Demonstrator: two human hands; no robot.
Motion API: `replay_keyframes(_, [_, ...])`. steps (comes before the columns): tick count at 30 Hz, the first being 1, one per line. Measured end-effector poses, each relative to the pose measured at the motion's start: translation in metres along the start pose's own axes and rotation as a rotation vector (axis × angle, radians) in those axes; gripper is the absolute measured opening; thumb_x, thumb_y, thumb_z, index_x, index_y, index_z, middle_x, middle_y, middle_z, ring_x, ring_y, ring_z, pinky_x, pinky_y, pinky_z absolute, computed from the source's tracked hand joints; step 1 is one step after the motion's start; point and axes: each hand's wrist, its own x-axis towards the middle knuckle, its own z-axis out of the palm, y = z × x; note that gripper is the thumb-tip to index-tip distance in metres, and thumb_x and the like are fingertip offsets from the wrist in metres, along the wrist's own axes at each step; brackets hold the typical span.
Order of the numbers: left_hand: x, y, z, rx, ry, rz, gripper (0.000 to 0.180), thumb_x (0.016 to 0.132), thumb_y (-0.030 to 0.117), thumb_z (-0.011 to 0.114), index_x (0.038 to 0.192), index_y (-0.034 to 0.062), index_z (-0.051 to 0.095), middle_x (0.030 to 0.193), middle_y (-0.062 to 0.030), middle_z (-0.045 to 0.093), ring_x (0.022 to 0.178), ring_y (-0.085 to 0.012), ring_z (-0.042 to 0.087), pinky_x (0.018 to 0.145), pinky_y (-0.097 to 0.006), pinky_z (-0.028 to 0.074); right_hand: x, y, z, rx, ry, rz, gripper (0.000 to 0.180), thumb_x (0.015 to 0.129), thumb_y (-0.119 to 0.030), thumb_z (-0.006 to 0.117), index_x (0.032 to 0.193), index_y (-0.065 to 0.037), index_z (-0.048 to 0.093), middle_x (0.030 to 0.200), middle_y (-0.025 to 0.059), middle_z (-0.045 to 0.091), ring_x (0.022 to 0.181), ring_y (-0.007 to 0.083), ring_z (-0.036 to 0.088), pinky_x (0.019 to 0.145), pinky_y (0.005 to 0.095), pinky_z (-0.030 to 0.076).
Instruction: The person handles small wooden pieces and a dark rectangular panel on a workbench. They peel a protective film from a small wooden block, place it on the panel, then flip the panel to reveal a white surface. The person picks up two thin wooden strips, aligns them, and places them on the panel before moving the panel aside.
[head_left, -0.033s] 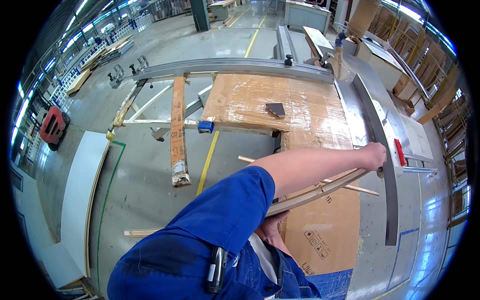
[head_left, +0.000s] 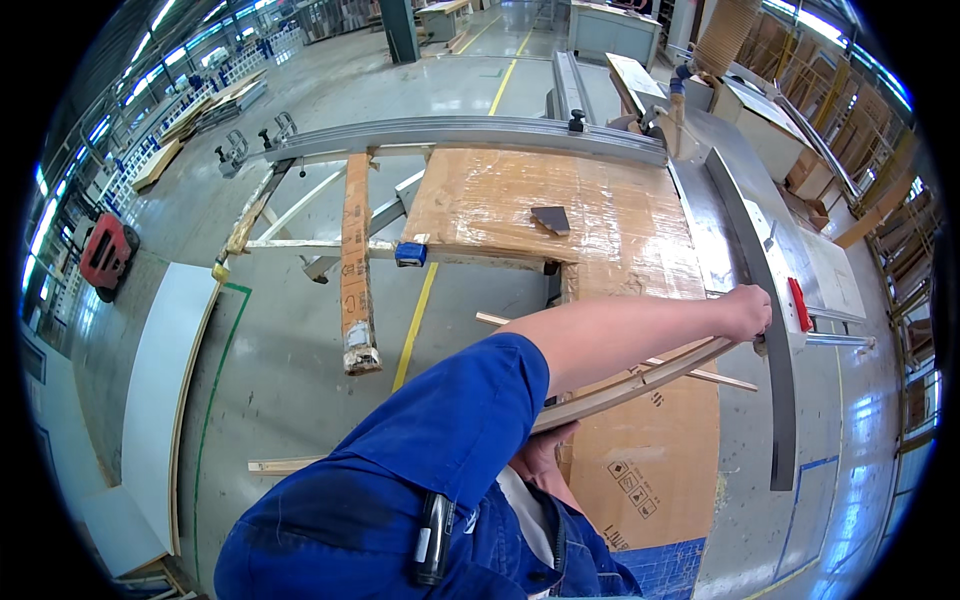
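Right hand (head_left: 545, 455) half hidden under arm

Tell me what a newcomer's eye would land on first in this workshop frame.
First, the bare left arm in a blue short sleeve stretching across the middle, its left hand pressing one end of a long thin curved wooden strip against the grey metal saw fence at right. The right hand grips the strip's near end, close to the body. Behind lies a cardboard-covered saw table with a small dark wedge-shaped offcut on it.

Bright, even light is cast from ceiling strips at ten and two o'clock; edges are bent, corners blackened.
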Motion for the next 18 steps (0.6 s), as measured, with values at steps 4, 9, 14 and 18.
replay_keyframes(4, [-0.006, -0.002, 0.001, -0.058, 0.073, 0.002, 0.024, 0.095, 0.02, 0.065, 0.089, 0.0, 0.076, 0.085, -0.0121, 0.078, 0.081, -0.0219, 0.075, 0.079, -0.035, 0.059, 0.002, 0.006, -0.007, 0.066, 0.029, 0.016, 0.108, 0.051, -0.105, 0.051, 0.112, -0.018, 0.065, 0.123, 0.0046, 0.068, 0.127, 0.0288, 0.055, 0.116, 0.0598, 0.034])
replay_keyframes(9, [-0.014, 0.007, -0.004, -0.068, 0.084, -0.06, 0.026, 0.094, 0.021, 0.066, 0.081, 0.0003, 0.076, 0.081, -0.0098, 0.077, 0.079, -0.0181, 0.074, 0.078, -0.033, 0.058, -0.003, 0.003, -0.004, -0.005, -0.022, 0.046, 0.123, 0.048, -0.103, 0.055, 0.137, -0.018, 0.057, 0.147, 0.0072, 0.057, 0.142, 0.0319, 0.046, 0.121, 0.0624, 0.029])
replay_keyframes(14, [-0.015, 0.015, -0.01, -0.111, 0.039, -0.133, 0.029, 0.096, 0.026, 0.065, 0.08, 0.0045, 0.078, 0.091, -0.0089, 0.077, 0.09, -0.0196, 0.071, 0.086, -0.035, 0.053, -0.009, -0.008, 0.01, -0.057, -0.126, 0.097, 0.147, 0.047, -0.103, 0.054, 0.164, -0.018, 0.027, 0.169, 0.0104, 0.03, 0.155, 0.0343, 0.029, 0.125, 0.0633, 0.022])
replay_keyframes(18, [-0.018, 0.012, -0.007, -0.061, 0.025, -0.127, 0.032, 0.098, 0.029, 0.061, 0.082, 0.0067, 0.079, 0.093, -0.0083, 0.077, 0.093, -0.0203, 0.071, 0.089, -0.035, 0.053, -0.007, -0.01, 0.009, -0.067, -0.143, 0.113, 0.149, 0.047, -0.103, 0.053, 0.165, -0.017, 0.024, 0.17, 0.0112, 0.028, 0.155, 0.0348, 0.028, 0.125, 0.0631, 0.022])
